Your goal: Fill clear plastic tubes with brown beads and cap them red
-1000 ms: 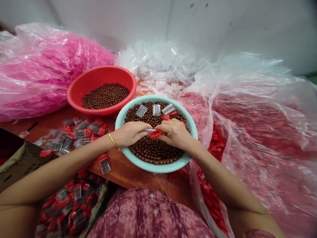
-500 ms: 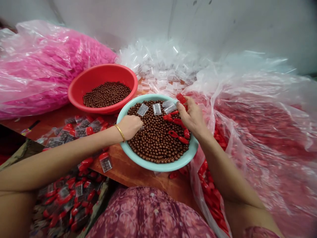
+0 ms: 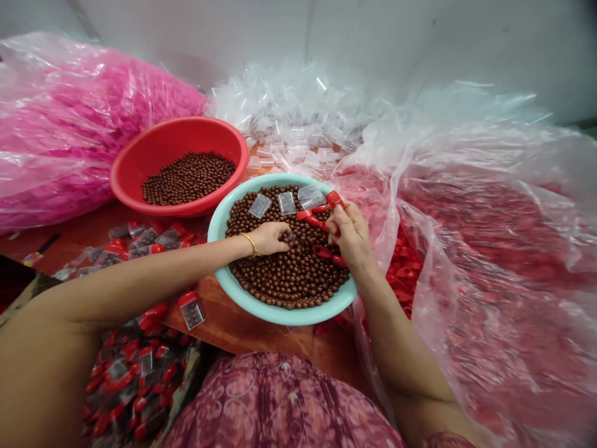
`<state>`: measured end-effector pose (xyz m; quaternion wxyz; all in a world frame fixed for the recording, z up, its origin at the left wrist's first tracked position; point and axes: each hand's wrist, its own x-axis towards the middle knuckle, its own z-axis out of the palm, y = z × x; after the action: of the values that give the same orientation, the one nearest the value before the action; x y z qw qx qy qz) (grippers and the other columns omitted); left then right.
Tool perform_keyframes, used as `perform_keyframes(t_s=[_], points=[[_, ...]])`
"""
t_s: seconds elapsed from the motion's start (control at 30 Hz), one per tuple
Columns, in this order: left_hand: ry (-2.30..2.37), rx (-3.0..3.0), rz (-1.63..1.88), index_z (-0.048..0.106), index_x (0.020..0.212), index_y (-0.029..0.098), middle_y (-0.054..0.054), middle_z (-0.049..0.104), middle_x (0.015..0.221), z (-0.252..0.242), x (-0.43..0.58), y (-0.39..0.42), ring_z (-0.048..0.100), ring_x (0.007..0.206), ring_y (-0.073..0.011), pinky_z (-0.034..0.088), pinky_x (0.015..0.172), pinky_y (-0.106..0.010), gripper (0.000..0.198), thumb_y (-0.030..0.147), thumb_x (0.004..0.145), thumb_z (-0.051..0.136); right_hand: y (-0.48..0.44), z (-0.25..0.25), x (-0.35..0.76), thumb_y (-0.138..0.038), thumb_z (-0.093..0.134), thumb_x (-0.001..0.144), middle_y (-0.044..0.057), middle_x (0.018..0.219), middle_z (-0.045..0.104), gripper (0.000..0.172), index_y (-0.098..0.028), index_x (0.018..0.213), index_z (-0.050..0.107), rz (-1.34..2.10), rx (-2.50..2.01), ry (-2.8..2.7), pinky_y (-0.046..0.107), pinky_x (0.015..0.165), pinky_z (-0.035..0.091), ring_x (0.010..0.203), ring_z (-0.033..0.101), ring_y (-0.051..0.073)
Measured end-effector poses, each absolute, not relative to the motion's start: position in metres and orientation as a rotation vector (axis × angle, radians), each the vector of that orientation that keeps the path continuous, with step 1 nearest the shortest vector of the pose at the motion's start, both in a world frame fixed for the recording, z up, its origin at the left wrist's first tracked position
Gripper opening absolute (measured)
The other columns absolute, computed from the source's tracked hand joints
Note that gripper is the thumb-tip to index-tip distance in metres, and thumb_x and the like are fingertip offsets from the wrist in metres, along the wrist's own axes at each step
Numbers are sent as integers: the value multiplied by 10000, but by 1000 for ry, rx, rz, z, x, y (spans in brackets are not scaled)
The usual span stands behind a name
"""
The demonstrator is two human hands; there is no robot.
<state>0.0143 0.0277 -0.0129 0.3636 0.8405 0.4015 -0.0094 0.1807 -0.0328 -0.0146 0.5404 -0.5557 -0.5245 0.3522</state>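
Brown beads (image 3: 280, 280) fill much of a pale turquoise basin (image 3: 284, 318). My left hand (image 3: 270, 238), with a gold bangle at its wrist, is closed low over the beads. A bit of a clear plastic box (image 3: 290, 237) shows at its fingertips; the rest is hidden. At the basin's right side, my right hand (image 3: 351, 233) grips a red plastic cap (image 3: 334, 199) between thumb and fingers. Several red caps (image 3: 321, 251) lie on the beads beneath it. Clear boxes (image 3: 286, 203) rest on the beads toward the far rim.
Behind, on the left, stands a red basin (image 3: 133, 180) of similar beads, beside a bag of pink pieces (image 3: 93, 112). Clear boxes (image 3: 298, 149) are heaped at the back. A plastic bag of red caps (image 3: 489, 249) is on the right. Filled, red-capped boxes (image 3: 191, 311) lie at left.
My left hand has moved right, farther over the beads. My right hand has come down slightly, still gripping the red cap. The view has shifted a little.
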Motion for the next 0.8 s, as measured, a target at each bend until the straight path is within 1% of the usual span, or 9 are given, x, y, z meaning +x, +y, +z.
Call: perform_keyframes(t_s=[0.07,0.17,0.23,0.3,0.4,0.5,0.57,0.67,0.8], points=[[954,1895,124,514,871,122,-9,633,844,-11,14,28,594,758,-98,477,717,-226,149,107,733,569,-33,-12,179,-583,423,844,-81,549,338,339,-246,868,433,834,-1292,-1146,215,379,273,406,293,76],[809,1416,377,500,824,120,20,607,792,-8,8,26,576,742,-66,460,766,-221,208,56,669,622,-34,-13,179,-576,440,842,-67,594,400,339,-237,854,443,790,-1291,-1184,211,392,294,431,330,70],[746,1252,458,517,841,117,24,613,795,-4,3,22,578,749,-62,452,796,-229,279,34,619,665,-33,-16,179,-547,440,856,-46,665,462,323,-225,853,469,737,-1290,-1246,209,418,324,468,368,65],[707,1148,477,537,895,113,12,630,816,-1,-2,17,588,755,-74,458,807,-252,350,55,596,711,-33,-18,180,-515,451,863,-32,713,501,300,-218,865,493,702,-1288,-1291,210,443,346,505,403,69],[714,1046,458,559,917,111,-3,638,825,3,-7,8,600,751,-91,471,798,-281,390,104,585,764,-33,-19,180,-482,477,858,-25,714,521,270,-215,884,514,706,-1293,-1323,219,470,371,539,443,84],[793,987,417,556,903,120,-2,629,819,3,-9,3,612,723,-95,484,749,-279,359,145,615,769,-34,-17,178,-466,502,848,-31,694,510,255,-222,922,525,753,-1287,-1321,223,446,364,507,438,82],[837,974,389,545,912,131,-3,629,828,2,-9,2,617,709,-93,488,706,-258,337,153,648,752,-34,-16,177,-470,513,840,-47,651,484,265,-228,948,522,797,-1283,-1290,215,403,331,447,391,67],[878,985,391,522,928,149,0,631,847,3,-10,2,622,703,-80,479,652,-209,285,139,708,703,-34,-13,174,-512,531,815,-68,594,458,312,-223,933,517,867,-1271,-1262,205,364,294,394,344,52],[886,954,377,479,964,174,-4,643,850,5,-12,2,647,688,-91,483,638,-206,236,203,792,637,-35,-10,173,-568,514,800,-57,620,518,375,-210,909,516,913,-1271,-1322,205,369,319,396,387,50]])
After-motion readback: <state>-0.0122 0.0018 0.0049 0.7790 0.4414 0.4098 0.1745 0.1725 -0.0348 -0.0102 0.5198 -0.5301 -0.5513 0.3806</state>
